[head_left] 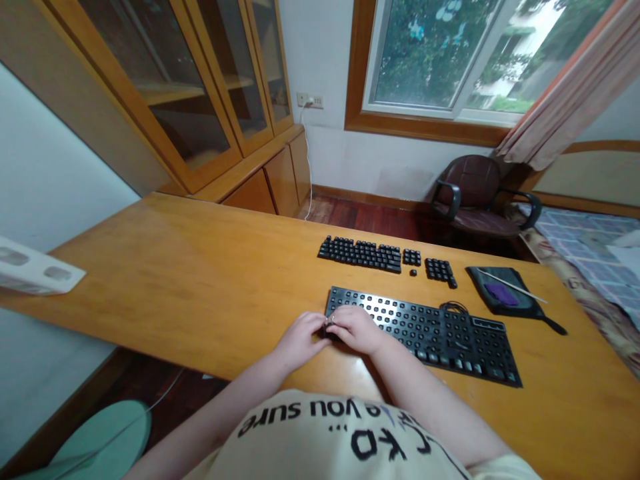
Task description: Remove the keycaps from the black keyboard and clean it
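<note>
A black keyboard base (430,330) with most keycaps removed lies on the wooden desk (200,280) in front of me. My left hand (300,340) and my right hand (357,329) meet at its near left corner, fingers curled together over something small and dark that I cannot make out. Rows of removed black keycaps (361,254) are laid out beyond the base, with a smaller block of keycaps (440,271) to their right.
A black pad (500,293) with a purple item and a thin stick lies at the right. A white object (35,270) juts in at the left edge. A brown armchair (475,197), a glass-door cabinet (200,100) and a window stand behind the desk.
</note>
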Demonstrator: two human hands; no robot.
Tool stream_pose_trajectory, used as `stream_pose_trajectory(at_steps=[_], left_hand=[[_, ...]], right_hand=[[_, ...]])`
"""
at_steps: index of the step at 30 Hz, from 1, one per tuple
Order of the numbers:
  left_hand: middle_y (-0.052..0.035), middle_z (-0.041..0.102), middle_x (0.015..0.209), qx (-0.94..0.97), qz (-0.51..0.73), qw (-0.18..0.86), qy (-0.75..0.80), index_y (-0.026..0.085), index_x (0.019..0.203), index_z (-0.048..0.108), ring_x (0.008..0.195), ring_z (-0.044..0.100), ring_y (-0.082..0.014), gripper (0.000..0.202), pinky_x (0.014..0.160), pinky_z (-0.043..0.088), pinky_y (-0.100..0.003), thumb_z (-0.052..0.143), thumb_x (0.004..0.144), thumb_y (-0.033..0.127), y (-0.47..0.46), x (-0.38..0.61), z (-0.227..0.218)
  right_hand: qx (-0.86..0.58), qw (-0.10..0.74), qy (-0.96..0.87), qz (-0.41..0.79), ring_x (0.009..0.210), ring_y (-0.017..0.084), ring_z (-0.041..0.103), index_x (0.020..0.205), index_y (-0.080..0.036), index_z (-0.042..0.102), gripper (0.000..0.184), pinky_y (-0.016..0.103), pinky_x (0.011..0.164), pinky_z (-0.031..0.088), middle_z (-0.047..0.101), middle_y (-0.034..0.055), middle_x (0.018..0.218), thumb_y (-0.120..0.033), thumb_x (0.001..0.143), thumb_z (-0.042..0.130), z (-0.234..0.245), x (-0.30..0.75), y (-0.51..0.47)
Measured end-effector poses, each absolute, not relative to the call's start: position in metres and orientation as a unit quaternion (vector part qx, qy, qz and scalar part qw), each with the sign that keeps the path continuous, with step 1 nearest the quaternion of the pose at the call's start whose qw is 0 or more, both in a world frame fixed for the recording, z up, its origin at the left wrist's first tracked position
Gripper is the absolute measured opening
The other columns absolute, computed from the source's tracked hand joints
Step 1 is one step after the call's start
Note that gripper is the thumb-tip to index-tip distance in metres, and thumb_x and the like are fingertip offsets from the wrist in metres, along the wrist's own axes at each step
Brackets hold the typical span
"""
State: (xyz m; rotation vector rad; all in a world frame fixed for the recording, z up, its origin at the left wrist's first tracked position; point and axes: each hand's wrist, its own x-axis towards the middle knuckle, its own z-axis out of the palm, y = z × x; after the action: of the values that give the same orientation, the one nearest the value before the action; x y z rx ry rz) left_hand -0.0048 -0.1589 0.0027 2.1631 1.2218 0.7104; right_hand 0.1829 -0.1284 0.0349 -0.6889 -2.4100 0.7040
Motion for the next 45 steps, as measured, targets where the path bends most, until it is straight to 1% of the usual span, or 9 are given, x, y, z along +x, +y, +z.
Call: stream_pose_trajectory(at_steps=[6,11,14,18,24,30,33,38,45], left_hand=[[-0.0051,0.064,0.098,0.807,0.265,0.271,0.453,0.021,0.097,0.063,0.093,0.057,-0.0203,0.025,0.085,0.045,-0.036,0.067,0.074,0.029,-0.161,-0.006,0.004],[-0.0044,0.064,0.098,0.808,0.278,0.273,0.442,0.021,0.096,0.063,0.093,0.056,-0.0183,0.021,0.086,0.045,-0.034,0.061,0.075,0.019,-0.160,-0.007,0.005],[-0.0042,0.064,0.096,0.808,0.277,0.274,0.441,0.021,0.094,0.064,0.092,0.057,-0.0179,0.021,0.086,0.045,-0.034,0.060,0.074,0.016,-0.160,-0.008,0.004],[-0.0042,0.064,0.095,0.807,0.275,0.279,0.443,0.021,0.092,0.064,0.092,0.057,-0.0183,0.018,0.085,0.046,-0.034,0.060,0.075,0.017,-0.159,-0.007,0.004],[-0.0049,0.063,0.099,0.804,0.274,0.269,0.454,0.022,0.101,0.062,0.094,0.056,-0.0195,0.024,0.086,0.046,-0.035,0.063,0.077,0.026,-0.160,-0.006,0.000],[-0.0047,0.066,0.090,0.801,0.274,0.268,0.459,0.021,0.091,0.066,0.088,0.058,-0.0194,0.018,0.084,0.046,-0.035,0.065,0.078,0.033,-0.159,-0.006,-0.004],[-0.0041,0.068,0.089,0.802,0.272,0.273,0.456,0.021,0.092,0.067,0.087,0.059,-0.0188,0.018,0.082,0.046,-0.034,0.065,0.078,0.033,-0.158,-0.006,-0.003],[-0.0039,0.068,0.095,0.803,0.267,0.271,0.460,0.024,0.098,0.066,0.092,0.059,-0.0194,0.020,0.085,0.046,-0.035,0.063,0.080,0.031,-0.160,-0.006,-0.001],[-0.0032,0.069,0.093,0.808,0.274,0.252,0.457,0.024,0.096,0.066,0.093,0.060,-0.0196,0.016,0.090,0.045,-0.038,0.062,0.081,0.028,-0.163,-0.006,-0.003]], right_hand=[[-0.240,0.280,-0.884,0.288,0.077,0.017,0.063,0.088,-0.020,0.066,0.021,0.030,0.074,0.047,0.069,0.0060,0.081,-0.029,0.091,0.047,0.033,0.185,-0.126],[-0.231,0.282,-0.886,0.286,0.075,0.017,0.062,0.087,-0.020,0.066,0.018,0.030,0.073,0.048,0.069,0.0061,0.079,-0.026,0.088,0.049,0.035,0.188,-0.126],[-0.228,0.285,-0.883,0.295,0.076,0.017,0.062,0.085,-0.020,0.065,0.016,0.030,0.074,0.048,0.069,0.0057,0.080,-0.023,0.086,0.049,0.035,0.189,-0.126],[-0.229,0.283,-0.883,0.297,0.077,0.017,0.063,0.084,-0.021,0.065,0.015,0.030,0.075,0.049,0.069,0.0053,0.081,-0.023,0.086,0.050,0.034,0.188,-0.126],[-0.275,0.266,-0.889,0.252,0.081,0.018,0.064,0.090,-0.020,0.064,0.020,0.030,0.076,0.047,0.070,0.0070,0.084,-0.028,0.091,0.045,0.035,0.187,-0.128],[-0.320,0.234,-0.897,0.197,0.074,0.017,0.062,0.088,-0.019,0.063,0.024,0.028,0.070,0.044,0.069,0.0065,0.080,-0.029,0.092,0.042,0.034,0.182,-0.133],[-0.335,0.241,-0.891,0.190,0.070,0.017,0.061,0.084,-0.018,0.063,0.025,0.026,0.067,0.043,0.068,0.0060,0.076,-0.030,0.092,0.042,0.032,0.182,-0.133],[-0.354,0.251,-0.879,0.199,0.068,0.016,0.060,0.080,-0.019,0.063,0.027,0.025,0.064,0.041,0.066,0.0045,0.071,-0.032,0.093,0.043,0.026,0.182,-0.131],[-0.313,0.272,-0.891,0.186,0.069,0.017,0.061,0.085,-0.019,0.065,0.026,0.027,0.066,0.043,0.068,0.0059,0.073,-0.030,0.092,0.042,0.031,0.182,-0.136]])
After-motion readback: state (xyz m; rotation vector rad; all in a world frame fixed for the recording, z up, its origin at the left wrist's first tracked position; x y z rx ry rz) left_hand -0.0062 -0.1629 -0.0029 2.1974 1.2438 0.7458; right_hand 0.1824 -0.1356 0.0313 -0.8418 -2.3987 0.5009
